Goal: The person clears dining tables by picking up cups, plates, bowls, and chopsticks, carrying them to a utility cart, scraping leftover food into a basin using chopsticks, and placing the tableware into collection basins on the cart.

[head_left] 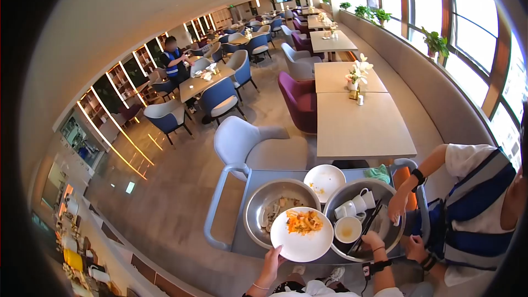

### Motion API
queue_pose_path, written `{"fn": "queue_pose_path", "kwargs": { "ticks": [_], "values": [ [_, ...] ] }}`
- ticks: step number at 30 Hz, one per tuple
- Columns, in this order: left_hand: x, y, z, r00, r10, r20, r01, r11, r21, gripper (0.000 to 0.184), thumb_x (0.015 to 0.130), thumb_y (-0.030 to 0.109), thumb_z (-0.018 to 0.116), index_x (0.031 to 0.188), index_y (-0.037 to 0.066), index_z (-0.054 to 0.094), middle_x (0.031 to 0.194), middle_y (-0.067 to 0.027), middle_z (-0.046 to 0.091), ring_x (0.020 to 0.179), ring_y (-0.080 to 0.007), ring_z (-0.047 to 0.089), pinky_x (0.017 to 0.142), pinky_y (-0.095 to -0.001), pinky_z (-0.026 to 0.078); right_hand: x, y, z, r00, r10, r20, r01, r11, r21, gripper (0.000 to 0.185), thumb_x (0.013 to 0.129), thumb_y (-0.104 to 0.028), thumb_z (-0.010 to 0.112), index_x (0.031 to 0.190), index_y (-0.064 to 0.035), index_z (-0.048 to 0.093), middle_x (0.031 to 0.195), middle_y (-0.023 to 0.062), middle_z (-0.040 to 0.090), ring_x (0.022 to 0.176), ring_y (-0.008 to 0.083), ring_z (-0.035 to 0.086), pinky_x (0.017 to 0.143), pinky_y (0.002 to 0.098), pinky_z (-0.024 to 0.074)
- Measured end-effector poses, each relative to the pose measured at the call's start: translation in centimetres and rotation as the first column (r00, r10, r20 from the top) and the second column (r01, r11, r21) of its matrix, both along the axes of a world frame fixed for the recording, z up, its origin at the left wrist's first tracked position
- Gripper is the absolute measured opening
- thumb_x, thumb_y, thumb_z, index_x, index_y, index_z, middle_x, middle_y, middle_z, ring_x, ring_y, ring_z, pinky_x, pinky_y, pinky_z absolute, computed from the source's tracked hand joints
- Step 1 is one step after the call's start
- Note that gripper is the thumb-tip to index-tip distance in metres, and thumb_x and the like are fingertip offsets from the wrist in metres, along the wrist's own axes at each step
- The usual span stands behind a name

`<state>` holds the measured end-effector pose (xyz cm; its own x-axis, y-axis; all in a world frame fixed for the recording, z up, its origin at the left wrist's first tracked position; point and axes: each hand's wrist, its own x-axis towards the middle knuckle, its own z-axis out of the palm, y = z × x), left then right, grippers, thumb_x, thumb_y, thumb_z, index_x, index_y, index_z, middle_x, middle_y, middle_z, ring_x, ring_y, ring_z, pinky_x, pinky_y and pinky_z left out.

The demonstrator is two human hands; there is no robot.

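My left hand [271, 264] grips the near edge of a white plate [287, 245] bearing orange food scraps. The plate is held over a steel bowl [252, 209] with food leftovers in it. In a second steel bowl [397, 187] lie white cups [358, 204], one with some liquid [347, 230], and dark chopsticks [375, 215]. My right hand [375, 242] is at this bowl's near side, its fingers closed around the chopsticks. Behind the bowls, another white plate [328, 179] with a few scraps rests on the grey cart [264, 175].
A co-worker stands at the right, one hand [397, 207] in the second bowl, the other [416, 248] by its rim. A green cloth [378, 172] lies on the cart. Ahead are a table [360, 126], a grey chair [275, 151] and a purple chair [297, 102]. Another person [175, 63] stands farther off.
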<state>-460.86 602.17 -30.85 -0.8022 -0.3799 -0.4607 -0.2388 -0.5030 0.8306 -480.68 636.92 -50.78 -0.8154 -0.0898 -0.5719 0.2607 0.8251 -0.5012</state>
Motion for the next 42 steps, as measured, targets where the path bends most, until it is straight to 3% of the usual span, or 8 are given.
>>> {"fn": "queue_pose_path", "kwargs": {
  "ticks": [5,15,18,21,24,30,36,42],
  "values": [
    [0.5,-0.2,-1.1,0.998,-0.033,0.044,0.035,0.999,-0.029,0.040,0.091,0.029,0.053,0.119,0.001,0.051,0.104,-0.0094,0.061,0.091,-0.0159,0.062,0.083,-0.0289,0.050,0.0,-0.5,-2.5,0.998,-0.014,-0.056,0.015,1.000,0.018,0.033,0.076,-0.025,0.054,0.082,0.0062,0.065,0.084,0.0259,0.063,0.081,0.0381,0.063,0.072,0.0441,0.0499],
    [0.3,0.5,0.4,0.994,-0.099,0.044,0.099,0.995,0.012,0.036,0.092,0.028,0.050,0.118,0.003,0.052,0.103,-0.0054,0.062,0.089,-0.0128,0.061,0.080,-0.0277,0.049,0.4,0.0,-1.9,0.903,-0.351,0.248,0.418,0.851,-0.319,0.026,0.081,-0.013,0.057,0.070,0.0098,0.063,0.067,0.0168,0.066,0.049,0.0245,0.064,0.043,0.0327,0.0525],
    [0.4,0.5,0.4,0.995,-0.091,0.036,0.092,0.996,-0.011,0.036,0.092,0.028,0.050,0.118,0.004,0.053,0.103,-0.0043,0.062,0.089,-0.0121,0.060,0.080,-0.0275,0.048,0.1,-0.1,-1.3,0.907,-0.324,0.268,0.403,0.855,-0.328,0.025,0.081,-0.013,0.058,0.071,0.0095,0.063,0.068,0.0169,0.066,0.051,0.0235,0.064,0.043,0.0313,0.0516],
    [0.4,0.2,-0.6,0.992,-0.116,0.047,0.117,0.993,-0.023,0.043,0.092,0.029,0.051,0.125,0.002,0.047,0.107,-0.0084,0.061,0.094,-0.0155,0.061,0.086,-0.0295,0.049,0.9,-1.2,5.1,0.890,-0.322,0.324,0.421,0.853,-0.308,0.026,0.081,-0.015,0.059,0.071,0.0094,0.063,0.068,0.0164,0.066,0.050,0.0213,0.062,0.043,0.0295,0.0500],
    [0.3,0.8,0.9,0.995,-0.084,0.046,0.086,0.995,-0.049,0.036,0.092,0.029,0.049,0.118,0.004,0.053,0.103,-0.0045,0.062,0.091,-0.0122,0.060,0.081,-0.0278,0.048,0.6,-0.4,4.1,0.840,-0.362,0.404,0.501,0.804,-0.320,0.026,0.080,-0.016,0.061,0.072,0.0093,0.062,0.068,0.0162,0.066,0.048,0.0205,0.059,0.044,0.0286,0.0488],
    [0.0,-0.1,-1.9,0.995,-0.094,0.017,0.094,0.996,-0.007,0.043,0.091,0.029,0.051,0.124,0.002,0.048,0.107,-0.0081,0.061,0.094,-0.0156,0.062,0.085,-0.0299,0.050,-0.2,0.4,1.6,0.820,-0.389,0.420,0.539,0.774,-0.333,0.025,0.079,-0.017,0.063,0.077,0.0074,0.058,0.070,0.0156,0.064,0.046,0.0219,0.058,0.042,0.0300,0.0475],
    [-0.5,-0.6,-1.4,0.996,-0.079,0.050,0.081,0.995,-0.051,0.041,0.091,0.030,0.052,0.122,0.003,0.050,0.104,-0.0067,0.062,0.092,-0.0149,0.063,0.083,-0.0294,0.051,0.1,1.2,2.9,0.904,-0.410,0.122,0.427,0.844,-0.325,0.025,0.077,-0.020,0.065,0.074,0.0028,0.054,0.065,0.0175,0.060,0.043,0.0237,0.058,0.040,0.0348,0.0475],
    [-1.1,-1.4,-1.9,0.995,-0.095,0.041,0.096,0.995,-0.023,0.039,0.091,0.030,0.052,0.119,0.003,0.051,0.104,-0.0070,0.062,0.090,-0.0148,0.063,0.082,-0.0289,0.051,0.4,2.8,2.1,0.939,-0.269,-0.212,0.267,0.963,-0.041,0.031,0.078,-0.029,0.063,0.082,0.0012,0.056,0.079,0.0214,0.062,0.074,0.0326,0.064,0.063,0.0418,0.0492]
  ]
}}
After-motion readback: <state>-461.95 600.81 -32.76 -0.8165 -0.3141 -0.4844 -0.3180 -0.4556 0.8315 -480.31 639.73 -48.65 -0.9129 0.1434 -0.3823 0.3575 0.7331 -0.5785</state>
